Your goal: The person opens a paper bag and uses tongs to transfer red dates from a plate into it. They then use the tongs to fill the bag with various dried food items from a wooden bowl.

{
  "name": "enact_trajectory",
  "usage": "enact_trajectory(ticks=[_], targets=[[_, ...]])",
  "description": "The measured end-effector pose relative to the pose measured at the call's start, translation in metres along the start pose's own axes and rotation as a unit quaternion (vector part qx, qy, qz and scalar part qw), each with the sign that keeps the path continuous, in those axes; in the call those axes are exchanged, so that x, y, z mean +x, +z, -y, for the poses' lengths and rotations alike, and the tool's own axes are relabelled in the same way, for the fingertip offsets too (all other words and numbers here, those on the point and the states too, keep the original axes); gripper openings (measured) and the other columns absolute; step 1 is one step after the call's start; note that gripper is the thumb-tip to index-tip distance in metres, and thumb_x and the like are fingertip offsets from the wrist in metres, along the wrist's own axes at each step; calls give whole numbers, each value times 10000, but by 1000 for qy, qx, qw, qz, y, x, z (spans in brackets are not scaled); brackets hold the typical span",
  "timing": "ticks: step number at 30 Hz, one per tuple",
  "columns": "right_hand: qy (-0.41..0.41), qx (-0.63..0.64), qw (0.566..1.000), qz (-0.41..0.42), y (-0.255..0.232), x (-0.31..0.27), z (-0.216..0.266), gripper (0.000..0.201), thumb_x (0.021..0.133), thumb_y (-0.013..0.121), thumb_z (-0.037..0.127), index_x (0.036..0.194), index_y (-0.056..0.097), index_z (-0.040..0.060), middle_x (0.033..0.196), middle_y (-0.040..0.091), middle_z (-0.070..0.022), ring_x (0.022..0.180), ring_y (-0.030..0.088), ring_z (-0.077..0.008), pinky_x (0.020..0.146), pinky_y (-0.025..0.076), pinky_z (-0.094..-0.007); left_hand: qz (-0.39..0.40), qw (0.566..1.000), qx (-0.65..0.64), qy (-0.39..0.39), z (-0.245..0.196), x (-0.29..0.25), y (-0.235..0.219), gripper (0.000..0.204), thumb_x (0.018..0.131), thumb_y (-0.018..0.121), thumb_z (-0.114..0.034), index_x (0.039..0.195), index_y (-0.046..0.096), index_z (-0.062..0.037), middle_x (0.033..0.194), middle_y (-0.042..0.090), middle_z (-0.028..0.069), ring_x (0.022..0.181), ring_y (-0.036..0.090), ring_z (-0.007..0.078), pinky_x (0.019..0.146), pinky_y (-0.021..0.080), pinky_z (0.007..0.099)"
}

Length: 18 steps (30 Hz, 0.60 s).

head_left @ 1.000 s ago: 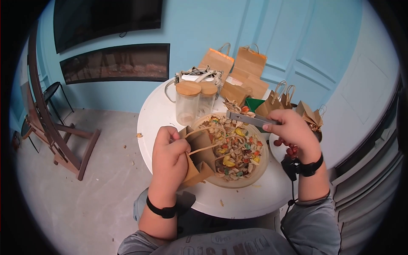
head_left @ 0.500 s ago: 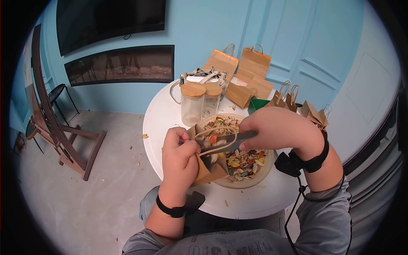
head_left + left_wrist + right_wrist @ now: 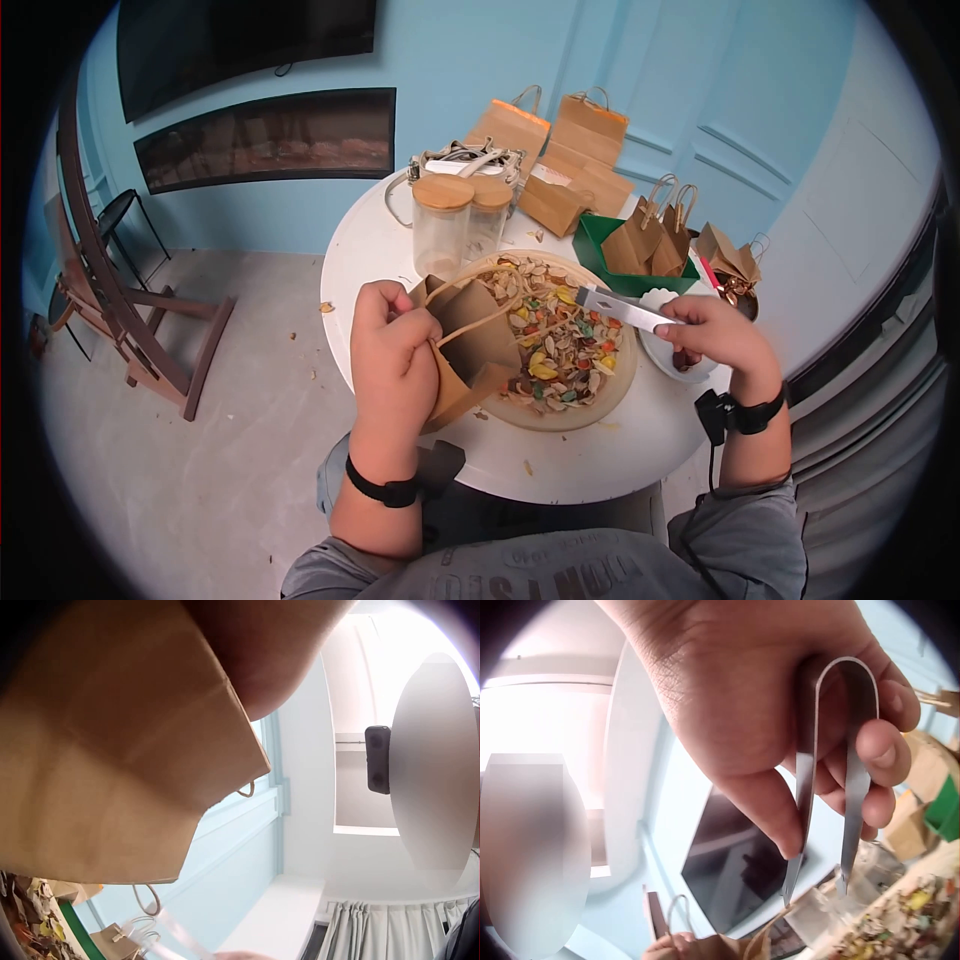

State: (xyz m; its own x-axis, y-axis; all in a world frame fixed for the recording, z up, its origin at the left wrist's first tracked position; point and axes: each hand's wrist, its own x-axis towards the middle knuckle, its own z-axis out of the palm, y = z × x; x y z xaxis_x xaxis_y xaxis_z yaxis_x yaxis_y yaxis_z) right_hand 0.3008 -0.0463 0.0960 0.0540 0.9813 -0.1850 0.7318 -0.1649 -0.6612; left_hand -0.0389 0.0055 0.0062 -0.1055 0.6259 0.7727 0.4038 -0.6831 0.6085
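Two things are held above the bench (image 3: 362, 260): a paper bag (image 3: 458, 398) in the left hand's grip (image 3: 395, 352) at the left edge of the bowl (image 3: 565, 424) of dried pieces (image 3: 560, 345), and metal tongs (image 3: 622, 309), tips apart, in the right hand's grip (image 3: 718, 335).

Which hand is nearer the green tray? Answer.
Right. The right hand holds metal tongs just nearside of the green tray; the left hand grips a paper bag, left of the bowl.
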Motion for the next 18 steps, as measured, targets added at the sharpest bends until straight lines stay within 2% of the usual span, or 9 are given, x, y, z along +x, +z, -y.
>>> enact_trajectory(ticks=[2, 5, 7, 9, 11, 13, 18], targets=[[25, -19, 999, -8, 9, 10, -36, 328, 909, 694, 309, 789, 607, 17, 618, 548, 7, 463, 493, -88, 441, 398, -251, 2, 1000, 8, 3, -1, -1, 0, 94, 712, 561, 93, 720, 607, 11, 898, 477, 101, 787, 495, 236, 690, 436, 311], [75, -20, 996, -39, 26, 10, -56, 324, 919, 683, 315, 790, 626, 23, 630, 570, 4, 477, 496, -88, 456, 398, -254, 5, 1000, 13, 3, -3, -2, 1, 86, 715, 569, 90, 721, 608, 14, 894, 480, 99, 784, 496, 234, 689, 437, 310], [75, 10, 996, -41, 34, 16, -72, 326, 923, 677, 328, 827, 640, 18, 640, 588, -5, 491, 506, -90, 462, 406, -255, 6, 1000, 10, 0, -5, -2, 2, 82, 717, 572, 89, 721, 608, 16, 894, 481, 98, 783, 496, 233, 689, 437, 309], [80, 17, 995, -61, 44, 23, -81, 329, 931, 666, 340, 871, 651, 17, 655, 594, -8, 492, 510, -91, 463, 408, -257, 29, 999, -11, -34, -8, -4, 1, 104, 756, 527, 117, 737, 578, 28, 937, 468, 86, 876, 491, 225, 797, 421, 286], [79, 16, 995, -57, 50, 27, -80, 328, 944, 651, 342, 905, 655, 17, 665, 593, -4, 496, 506, -87, 464, 410, -254, 31, 999, -10, -31, -9, -4, 1, 103, 758, 525, 117, 738, 576, 29, 939, 467, 86, 875, 490, 225, 800, 420, 283], [63, 79, 995, 0, 57, 29, -76, 321, 956, 640, 335, 915, 656, 17, 661, 585, 4, 497, 498, -81, 461, 404, -251, 32, 999, -9, -30, -9, -3, 1, 103, 760, 523, 117, 739, 574, 30, 941, 466, 87, 875, 489, 224, 803, 418, 280], [45, 134, 988, 55, 66, 30, -67, 322, 960, 642, 337, 947, 656, 16, 672, 579, 15, 499, 480, -55, 469, 387, -227, 29, 999, -14, -35, -7, -2, 3, 115, 749, 522, 128, 734, 571, 25, 937, 465, 85, 877, 489, 223, 806, 420, 281]])
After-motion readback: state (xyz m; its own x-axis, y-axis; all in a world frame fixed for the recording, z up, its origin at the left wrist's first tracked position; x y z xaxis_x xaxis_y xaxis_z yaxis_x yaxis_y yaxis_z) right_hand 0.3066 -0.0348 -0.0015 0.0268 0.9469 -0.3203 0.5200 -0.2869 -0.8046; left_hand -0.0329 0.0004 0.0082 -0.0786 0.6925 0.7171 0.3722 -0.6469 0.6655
